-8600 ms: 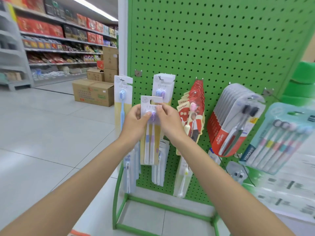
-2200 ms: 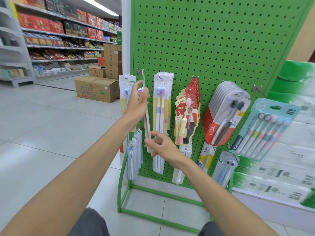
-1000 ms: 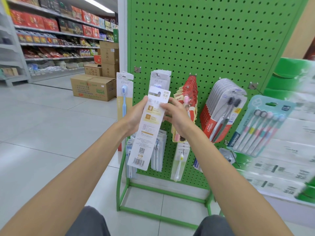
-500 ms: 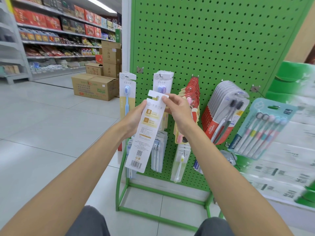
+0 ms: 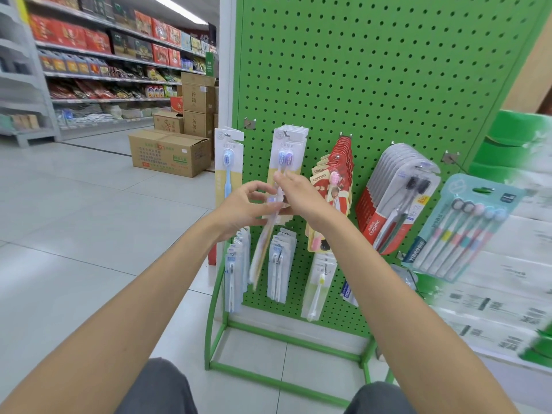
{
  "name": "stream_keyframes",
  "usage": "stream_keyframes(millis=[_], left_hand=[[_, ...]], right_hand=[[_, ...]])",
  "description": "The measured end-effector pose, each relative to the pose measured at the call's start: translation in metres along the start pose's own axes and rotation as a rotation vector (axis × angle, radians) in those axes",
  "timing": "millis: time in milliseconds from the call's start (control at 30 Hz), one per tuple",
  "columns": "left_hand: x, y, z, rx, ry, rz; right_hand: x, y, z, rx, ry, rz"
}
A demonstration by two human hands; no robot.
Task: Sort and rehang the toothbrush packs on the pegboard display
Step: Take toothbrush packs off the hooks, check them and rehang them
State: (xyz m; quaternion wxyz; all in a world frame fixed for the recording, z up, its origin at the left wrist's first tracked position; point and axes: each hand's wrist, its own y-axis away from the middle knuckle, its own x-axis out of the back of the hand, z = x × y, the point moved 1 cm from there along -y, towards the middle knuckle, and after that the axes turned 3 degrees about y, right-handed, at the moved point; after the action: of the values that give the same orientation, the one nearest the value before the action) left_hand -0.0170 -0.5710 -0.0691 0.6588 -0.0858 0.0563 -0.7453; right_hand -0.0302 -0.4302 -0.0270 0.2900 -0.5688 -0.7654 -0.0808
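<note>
1. Left hand (image 5: 242, 207): my fingers were curled round the upper end of one toothbrush pack (image 5: 263, 249), gripping it.
2. Right hand (image 5: 301, 198): it lay against the same pack's top with fingers stretched up and leftward. Blur hid the contact, so I could not tell whether it gripped.
3. Toothbrush pack: I held it off the pegboard (image 5: 373, 70), nearly edge-on, slanting down and leftward from my hands in front of the lower row of packs (image 5: 279, 264).
4. Hung on the upper pegs, left to right: single-brush pack (image 5: 228, 165), twin-brush packs (image 5: 288, 150), red packs (image 5: 340, 162), Colgate packs (image 5: 394, 204), five-brush pack (image 5: 466, 228).
5. Cardboard boxes (image 5: 170, 152) stood on the floor (image 5: 74, 234) beyond, to the left.
</note>
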Motion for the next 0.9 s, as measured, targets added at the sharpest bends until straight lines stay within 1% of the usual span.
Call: stream_keyframes(millis=[67,167,200,300,367,467,533,600,667,767,833,900], left_hand=[[0.004,0.001,0.003,-0.01,-0.051,0.028],[0.014,0.0,0.01,0.001,0.049,0.069],[0.018,-0.002,0.014,-0.018,0.02,0.098],[0.023,-0.009,0.025,-0.096,-0.144,0.142],[0.023,-0.014,0.031,-0.107,-0.126,0.156],[0.026,-0.023,0.039,-0.132,-0.114,0.233],[0.033,-0.031,0.043,-0.152,-0.12,0.299],[0.042,-0.041,0.042,-0.173,-0.162,0.377],[0.051,-0.05,0.039,-0.19,-0.244,0.461],[0.056,-0.061,0.037,-0.199,-0.35,0.571],[0.052,-0.065,0.039,-0.226,-0.412,0.609],[0.047,-0.067,0.04,-0.257,-0.462,0.638]], right_hand=[[-0.002,0.0,-0.001,0.065,0.055,0.049],[0.0,-0.003,0.001,0.154,0.128,0.171],[0.001,-0.004,0.001,0.172,0.122,0.206],[0.001,-0.009,-0.001,0.18,0.076,0.297],[-0.001,-0.013,-0.005,0.198,0.051,0.326],[0.006,-0.022,-0.009,0.232,0.102,0.395],[0.024,-0.033,-0.012,0.242,0.127,0.494],[0.05,-0.046,-0.016,0.235,0.178,0.549],[0.072,-0.061,-0.021,0.219,0.29,0.52],[0.086,-0.078,-0.025,0.172,0.454,0.396],[0.085,-0.086,-0.026,0.165,0.542,0.316],[0.082,-0.092,-0.026,0.173,0.59,0.275]])
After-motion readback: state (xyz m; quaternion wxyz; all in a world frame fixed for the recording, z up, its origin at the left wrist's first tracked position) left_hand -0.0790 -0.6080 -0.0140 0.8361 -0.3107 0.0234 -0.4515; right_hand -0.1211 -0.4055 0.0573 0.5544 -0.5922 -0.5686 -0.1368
